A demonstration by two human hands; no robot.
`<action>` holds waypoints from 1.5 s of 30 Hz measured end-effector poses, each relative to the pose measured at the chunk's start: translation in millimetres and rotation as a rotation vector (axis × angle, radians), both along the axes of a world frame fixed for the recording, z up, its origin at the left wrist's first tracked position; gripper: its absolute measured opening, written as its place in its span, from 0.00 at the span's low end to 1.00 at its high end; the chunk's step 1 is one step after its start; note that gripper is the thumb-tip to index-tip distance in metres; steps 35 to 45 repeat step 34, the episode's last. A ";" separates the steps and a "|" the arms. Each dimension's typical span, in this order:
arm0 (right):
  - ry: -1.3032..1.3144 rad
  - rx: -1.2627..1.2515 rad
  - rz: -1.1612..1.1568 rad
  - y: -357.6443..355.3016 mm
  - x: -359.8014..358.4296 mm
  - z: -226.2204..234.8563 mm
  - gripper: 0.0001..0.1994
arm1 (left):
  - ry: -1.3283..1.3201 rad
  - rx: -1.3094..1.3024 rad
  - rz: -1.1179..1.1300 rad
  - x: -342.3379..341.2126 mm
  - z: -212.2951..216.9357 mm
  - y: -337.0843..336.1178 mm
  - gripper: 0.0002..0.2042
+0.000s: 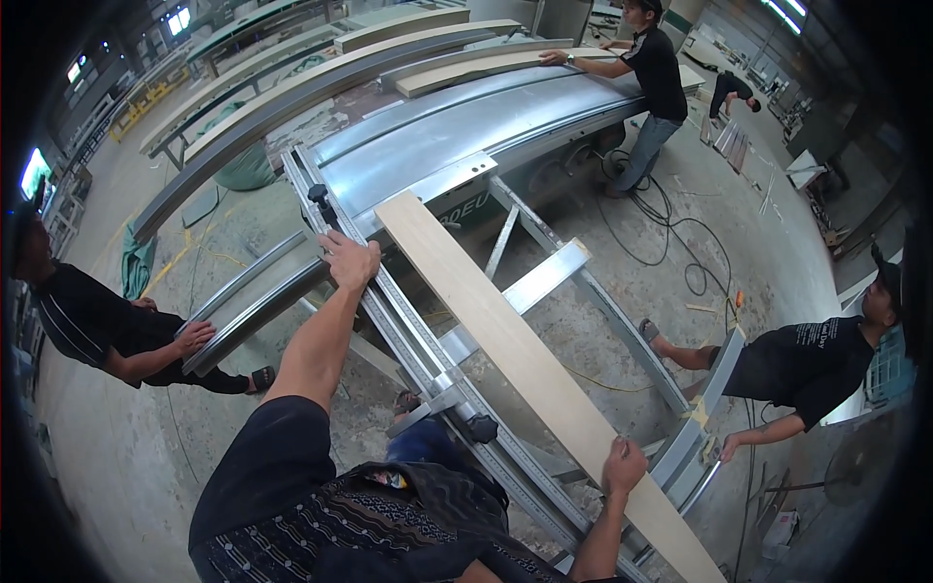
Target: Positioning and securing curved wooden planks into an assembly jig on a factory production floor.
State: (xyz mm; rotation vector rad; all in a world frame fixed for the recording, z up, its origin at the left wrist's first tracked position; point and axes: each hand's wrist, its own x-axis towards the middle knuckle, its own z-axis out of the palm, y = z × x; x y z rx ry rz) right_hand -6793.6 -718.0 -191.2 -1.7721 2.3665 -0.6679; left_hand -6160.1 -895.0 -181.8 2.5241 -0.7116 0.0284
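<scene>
A long pale wooden board (505, 340) lies slanted across the metal frame of a sliding table saw, its far end near the saw's shiny metal table (408, 136). Alongside the board runs a metal fence rail (398, 301) with a measuring scale and black knobs. My left hand (351, 262) is on this rail near its far end, fingers bent over it, apart from the board. Close to me, my right hand (624, 468) is closed on the board's right edge. The undersides of both hands' grips are hidden.
Co-workers stand at left (87, 330), right (816, 369) and far right (656, 78), the last with hands on boards at the saw table. A metal crossbeam (549, 277) passes under my board. Black cables (671, 223) coil on the floor; long beams (321, 97) lie beyond.
</scene>
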 end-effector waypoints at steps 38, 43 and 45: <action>-0.010 0.021 -0.029 0.2 1.5 1.1 0.16 | 0.050 0.015 -0.003 -3.4 3.7 -1.0 0.48; -0.010 0.021 -0.029 0.2 1.5 1.1 0.16 | 0.050 0.015 -0.003 -3.4 3.7 -1.0 0.48; -0.010 0.021 -0.029 0.2 1.5 1.1 0.16 | 0.050 0.015 -0.003 -3.4 3.7 -1.0 0.48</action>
